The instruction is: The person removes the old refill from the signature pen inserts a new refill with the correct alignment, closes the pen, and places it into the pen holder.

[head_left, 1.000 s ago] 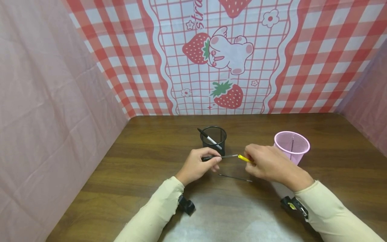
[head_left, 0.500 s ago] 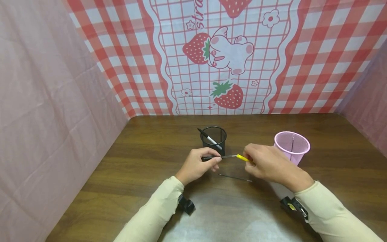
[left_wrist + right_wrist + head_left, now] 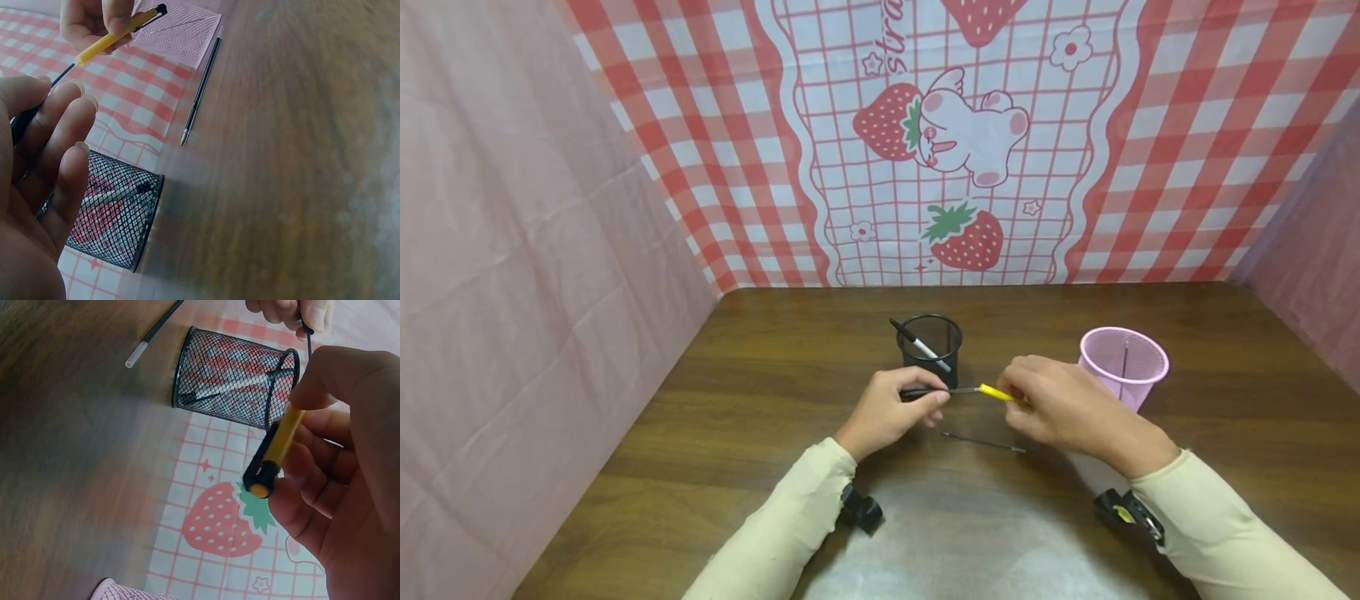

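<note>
Centrally, head view: left hand (image 3: 891, 408), finger and thumb pinching a slim black pen section (image 3: 917, 392) with a thin metallic refill (image 3: 964, 389); right hand (image 3: 1067, 408), fingers closed on a yellow plastic pen barrel (image 3: 995, 392), its end meeting the refill. Left wrist view: loose dark slender refill (image 3: 200, 89) on brown wooden table (image 3: 300, 156). Right wrist view: black cylindrical mesh cup (image 3: 234, 361), containing a black-and-white marker (image 3: 242, 382); barrel's black clip (image 3: 257, 461) visible.

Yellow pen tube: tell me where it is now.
The right hand holds the yellow pen tube right of centre in the head view, right of the black cup, its end meeting the refill that extends from the left hand.
</note>
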Demonstrator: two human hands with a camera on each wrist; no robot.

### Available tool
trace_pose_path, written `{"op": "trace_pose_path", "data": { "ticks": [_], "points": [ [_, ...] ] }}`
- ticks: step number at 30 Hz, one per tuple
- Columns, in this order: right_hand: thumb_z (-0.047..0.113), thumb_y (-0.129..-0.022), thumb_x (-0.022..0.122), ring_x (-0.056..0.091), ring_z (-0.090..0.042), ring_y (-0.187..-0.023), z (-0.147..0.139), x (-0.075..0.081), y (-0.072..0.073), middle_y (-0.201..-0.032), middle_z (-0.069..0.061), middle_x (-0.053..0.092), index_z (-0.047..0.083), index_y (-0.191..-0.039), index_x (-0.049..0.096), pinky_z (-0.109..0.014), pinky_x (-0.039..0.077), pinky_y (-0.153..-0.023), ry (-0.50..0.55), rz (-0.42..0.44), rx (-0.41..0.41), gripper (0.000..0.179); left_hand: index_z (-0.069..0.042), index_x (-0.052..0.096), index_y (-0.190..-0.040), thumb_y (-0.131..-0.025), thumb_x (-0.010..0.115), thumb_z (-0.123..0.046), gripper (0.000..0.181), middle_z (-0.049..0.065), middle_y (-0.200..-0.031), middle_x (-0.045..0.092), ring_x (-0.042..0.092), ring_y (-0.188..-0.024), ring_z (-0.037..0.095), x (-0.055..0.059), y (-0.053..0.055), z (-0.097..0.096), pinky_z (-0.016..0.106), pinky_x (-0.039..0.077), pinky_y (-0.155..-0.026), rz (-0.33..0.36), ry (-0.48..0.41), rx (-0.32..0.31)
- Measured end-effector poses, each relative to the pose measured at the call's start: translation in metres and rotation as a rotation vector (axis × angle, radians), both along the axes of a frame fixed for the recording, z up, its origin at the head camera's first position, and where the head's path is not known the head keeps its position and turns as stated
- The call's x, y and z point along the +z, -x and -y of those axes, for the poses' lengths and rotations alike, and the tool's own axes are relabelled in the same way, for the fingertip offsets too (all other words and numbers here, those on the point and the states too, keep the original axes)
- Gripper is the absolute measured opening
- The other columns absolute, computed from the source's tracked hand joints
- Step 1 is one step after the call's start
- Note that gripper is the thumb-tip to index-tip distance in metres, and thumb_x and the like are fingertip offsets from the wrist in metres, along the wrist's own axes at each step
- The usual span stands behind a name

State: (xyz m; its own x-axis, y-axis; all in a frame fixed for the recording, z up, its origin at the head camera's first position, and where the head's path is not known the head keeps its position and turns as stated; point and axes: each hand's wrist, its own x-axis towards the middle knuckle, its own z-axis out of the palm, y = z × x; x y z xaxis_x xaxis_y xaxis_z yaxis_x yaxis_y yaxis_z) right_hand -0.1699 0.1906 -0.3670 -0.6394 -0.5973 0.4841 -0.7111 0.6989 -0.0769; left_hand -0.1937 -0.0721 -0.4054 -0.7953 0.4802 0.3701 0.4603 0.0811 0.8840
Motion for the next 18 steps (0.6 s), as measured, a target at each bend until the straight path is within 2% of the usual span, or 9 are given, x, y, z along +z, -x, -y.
{"op": "trace_pose_path", "data": {
  "ticks": [6,12,18],
  "points": [
    [0.011,-0.072,0.074,0.045,-0.001,-0.066,-0.001,-0.001,0.001,-0.074,0.015,0.049,0.020,-0.084,0.066,-0.020,0.042,-0.053,0.049,0.012,0.041,0.017,0.004,0.071,-0.099,-0.093,0.069,0.000,0.007,0.014,-0.073,0.071,0.070,-0.062,0.028,0.017,-0.012,0.000,0.042,0.062,-0.061,0.000,-0.014,-0.005],
    [0.008,-0.072,0.074,0.047,-0.001,-0.065,-0.001,-0.001,0.002,-0.073,0.016,0.048,0.024,-0.084,0.064,-0.019,0.042,-0.054,0.119,0.096,0.062,0.022,0.006,0.070,-0.102,-0.093,0.069,0.000,0.011,0.018,-0.077,0.071,0.070,-0.065,0.032,0.018,-0.011,0.002,0.038,0.062,-0.063,0.023,-0.030,-0.029],
    [0.004,-0.073,0.074,0.048,0.000,-0.063,-0.002,-0.003,0.002,-0.073,0.018,0.048,0.027,-0.085,0.064,-0.019,0.043,-0.053,0.173,0.159,0.093,0.027,0.005,0.071,-0.104,-0.094,0.070,-0.002,0.013,0.016,-0.080,0.072,0.071,-0.067,0.026,0.016,-0.009,0.005,0.038,0.063,-0.066,0.049,-0.044,-0.042]
  ]
}}
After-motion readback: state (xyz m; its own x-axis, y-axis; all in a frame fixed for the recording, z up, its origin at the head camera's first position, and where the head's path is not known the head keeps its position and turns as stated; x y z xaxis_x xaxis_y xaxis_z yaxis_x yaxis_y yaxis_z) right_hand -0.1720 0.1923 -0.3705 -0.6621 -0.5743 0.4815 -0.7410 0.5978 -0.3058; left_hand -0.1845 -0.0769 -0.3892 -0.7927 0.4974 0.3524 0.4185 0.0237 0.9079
